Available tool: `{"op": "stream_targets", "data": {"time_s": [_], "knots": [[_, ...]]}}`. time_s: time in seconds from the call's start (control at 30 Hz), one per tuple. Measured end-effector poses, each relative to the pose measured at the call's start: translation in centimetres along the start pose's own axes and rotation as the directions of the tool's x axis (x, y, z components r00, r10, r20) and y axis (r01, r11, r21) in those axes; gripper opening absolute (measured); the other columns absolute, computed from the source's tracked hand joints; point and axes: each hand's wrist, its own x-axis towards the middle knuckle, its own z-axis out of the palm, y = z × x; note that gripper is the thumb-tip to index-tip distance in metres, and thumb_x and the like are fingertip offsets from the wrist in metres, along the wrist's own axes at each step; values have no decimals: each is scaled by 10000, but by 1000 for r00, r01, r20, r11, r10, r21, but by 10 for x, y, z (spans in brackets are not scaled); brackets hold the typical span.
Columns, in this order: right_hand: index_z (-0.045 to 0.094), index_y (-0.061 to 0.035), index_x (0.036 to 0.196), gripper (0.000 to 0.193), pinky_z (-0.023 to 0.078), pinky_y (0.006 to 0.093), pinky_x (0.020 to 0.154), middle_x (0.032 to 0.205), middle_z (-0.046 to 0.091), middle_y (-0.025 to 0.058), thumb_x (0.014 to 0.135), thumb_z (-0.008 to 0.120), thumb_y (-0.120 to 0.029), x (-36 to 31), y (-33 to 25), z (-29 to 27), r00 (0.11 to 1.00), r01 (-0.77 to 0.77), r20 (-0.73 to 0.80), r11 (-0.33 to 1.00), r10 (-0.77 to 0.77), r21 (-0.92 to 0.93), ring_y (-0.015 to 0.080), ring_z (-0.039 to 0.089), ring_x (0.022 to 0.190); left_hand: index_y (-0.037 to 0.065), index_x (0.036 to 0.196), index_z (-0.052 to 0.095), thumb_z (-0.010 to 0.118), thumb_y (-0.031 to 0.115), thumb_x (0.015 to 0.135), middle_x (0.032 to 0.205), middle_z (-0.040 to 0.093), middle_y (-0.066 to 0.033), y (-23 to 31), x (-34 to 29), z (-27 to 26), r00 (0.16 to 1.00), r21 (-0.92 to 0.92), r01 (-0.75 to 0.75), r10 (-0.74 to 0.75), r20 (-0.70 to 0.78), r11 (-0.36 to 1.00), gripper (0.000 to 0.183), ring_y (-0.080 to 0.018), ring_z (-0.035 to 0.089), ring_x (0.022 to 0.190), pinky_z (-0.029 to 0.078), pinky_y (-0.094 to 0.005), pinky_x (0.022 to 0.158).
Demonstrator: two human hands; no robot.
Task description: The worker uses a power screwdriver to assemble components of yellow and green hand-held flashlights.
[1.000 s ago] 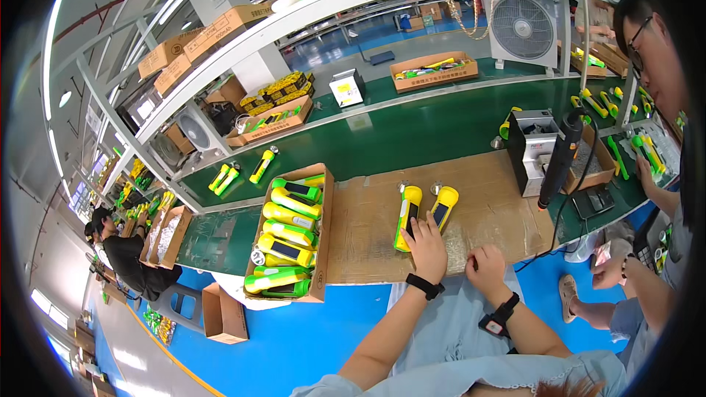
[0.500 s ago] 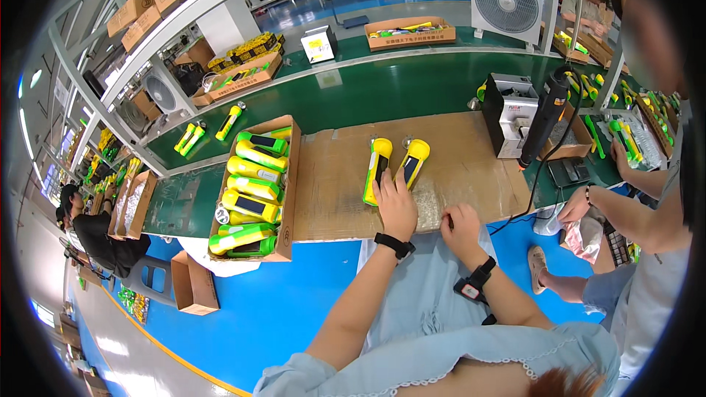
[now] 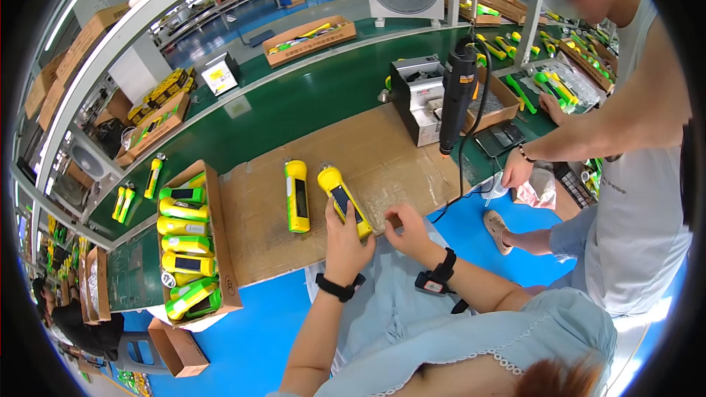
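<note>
Two yellow flashlights with dark panels lie on a brown cardboard sheet (image 3: 254, 206). One flashlight (image 3: 297, 198) rests untouched, almost upright in the picture. The other flashlight (image 3: 342, 195) slants, its head up and to the left; my left hand (image 3: 348, 248) is closed around its lower part, hiding some of it. Close to that lower end, at the cardboard's near edge, is my right hand (image 3: 409, 234), with curled fingers and the thumb near the index finger. Whatever its fingers hold, if anything, cannot be made out.
At left, an open carton (image 3: 229, 265) holds several yellow-green flashlights. A black electric screwdriver (image 3: 457, 92) hangs at right before a black-and-silver machine (image 3: 419, 114), its cable running down. Beside them a co-worker's arm (image 3: 588, 132) reaches over the green bench. Several flashlights (image 3: 125, 202) lie far left.
The view has turned right. My left hand has closed on the right-hand flashlight, which now slants the other way. My right hand's fingers have curled closer to it.
</note>
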Motion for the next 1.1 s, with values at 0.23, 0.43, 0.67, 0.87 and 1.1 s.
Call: {"op": "stream_targets", "data": {"time_s": [0.23,0.43,0.67,0.87,1.1], "knots": [[287,64,1330,767,413,409,911,1168,464,227,681,685,-29,76,-43,-69,839,-8,-467,851,-280,-525,373,461,1103,124,1181,579,695,53,680,1241,485,-186,14,18,-18,976,256,-138,88,198,957,519,-349,478,1165,372,-439,992],[319,52,1298,796,464,365,822,1090,545,169,680,788,-127,151,-43,-111,771,174,-582,964,-260,-200,254,565,982,137,1092,601,776,283,632,1063,574,-77,-5,43,-5,942,238,-306,256,219,922,514,-253,519,974,368,-442,872],[472,-5,1082,372,512,317,635,842,606,102,782,691,-9,183,-38,-127,930,165,-367,922,-27,350,172,618,674,96,1114,596,741,343,684,979,571,-80,10,36,14,991,186,-77,54,125,979,516,-273,513,973,356,-427,860],[432,-4,1151,464,525,301,624,838,607,100,762,685,10,182,-40,-140,956,200,-281,883,-81,425,171,622,698,51,1161,565,722,175,704,1009,562,-116,7,35,6,989,160,-42,19,146,986,499,-282,507,989,352,-434,899],[470,29,1193,438,500,291,554,719,602,85,787,632,-1,223,-38,-152,917,242,-390,899,-88,365,169,600,576,47,1149,550,714,174,713,990,550,-126,2,42,4,974,54,11,-23,227,998,482,-308,517,946,379,-416,860]]}}
